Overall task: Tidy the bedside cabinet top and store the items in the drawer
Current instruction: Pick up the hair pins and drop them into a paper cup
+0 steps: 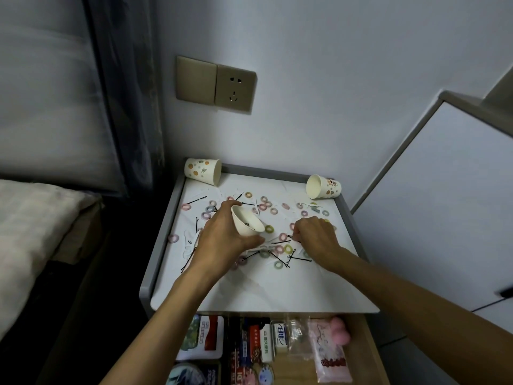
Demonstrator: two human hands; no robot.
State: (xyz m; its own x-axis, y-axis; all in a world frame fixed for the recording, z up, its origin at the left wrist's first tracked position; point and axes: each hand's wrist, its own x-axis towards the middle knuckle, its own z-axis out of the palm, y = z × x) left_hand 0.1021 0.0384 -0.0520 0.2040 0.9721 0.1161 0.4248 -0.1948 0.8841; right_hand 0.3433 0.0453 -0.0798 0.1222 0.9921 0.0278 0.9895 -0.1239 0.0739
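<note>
The left hand [222, 236] grips a small white paper cup [248, 224], thumb on the near side and fingers curled round the far side. The cup is tilted, its mouth turned up and to the left, and something small and dark lies inside it. It is held just above the middle of the cabinet top [249, 290], which is white with a raised grey rim.

The right hand [316, 236] rests knuckles up, just right of the cup, with its fingers curled down. Its fingertips touch the surface beside a black hairpin, but it is not clear whether they are pinching it.

Pastel hair ties [268, 228] and black hairpins [281, 242] lie scattered loose over the back and middle of the top, several between and under the two hands. The front strip of the top is bare.

A spotted cup [202, 171] lies on its side in the back left corner. A printed cup [323, 187] lies on its side in the back right corner, its mouth facing left.

The drawer [370, 348] below the top stands pulled out and holds packets [208, 337] and a pink object [342, 333].

A wall socket [235, 88] is on the wall above the cabinet, and a bed [27, 232] stands to the left
</note>
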